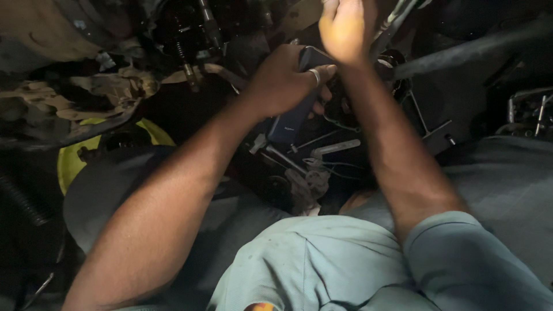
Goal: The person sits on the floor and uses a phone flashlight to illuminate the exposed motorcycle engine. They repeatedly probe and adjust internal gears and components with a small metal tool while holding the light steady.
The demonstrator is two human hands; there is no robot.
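My left hand (285, 80) is wrapped around a dark blue oblong device (291, 121), probably a torch, held upright; a ring shows on one finger. My right hand (345, 26) reaches up into brightly lit machine parts at the top of the view, its fingers partly cut off by the frame edge, so I cannot tell what it touches. Both forearms stretch forward from my light blue shirt (322, 265).
Dark, greasy engine or vehicle parts surround the hands: a black hose (472, 49) at upper right, springs and rods (190, 52) at upper left, a yellow rounded part (72, 164) on the left, loose metal tools (337, 147) and wires below the hands.
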